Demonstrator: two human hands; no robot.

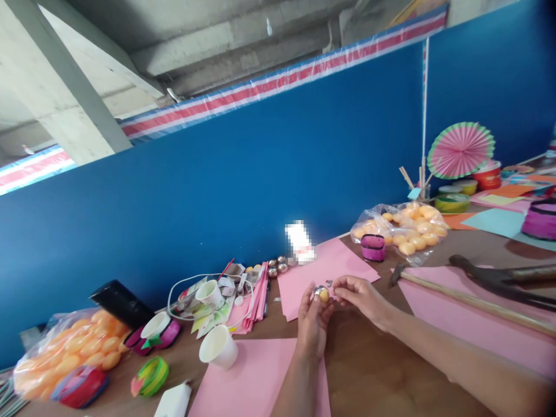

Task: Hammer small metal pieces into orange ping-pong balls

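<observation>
A small ball (pixel 324 295), part yellow-orange and part shiny silver, rests in the fingers of my left hand (pixel 313 324), which are closed around it. Beside the ball, my right hand (pixel 358 294) has its thumb and fingertips pinched together; what they hold, if anything, is too small to make out. Some tiny silvery bits (pixel 329 283) show just past the fingertips. Behind the hands lies a pink paper sheet (pixel 334 260). Several shiny silver balls (pixel 278 267) sit in a cluster near its left corner.
Bags of orange balls (pixel 417 226) stand at right and far left. A white paper cup (pixel 218 347) sits on pink paper at front left. On the right lie a wooden-handled hammer (pixel 469 295) and a dark curved tool (pixel 499 272). A blue partition (pixel 217 202) closes the back.
</observation>
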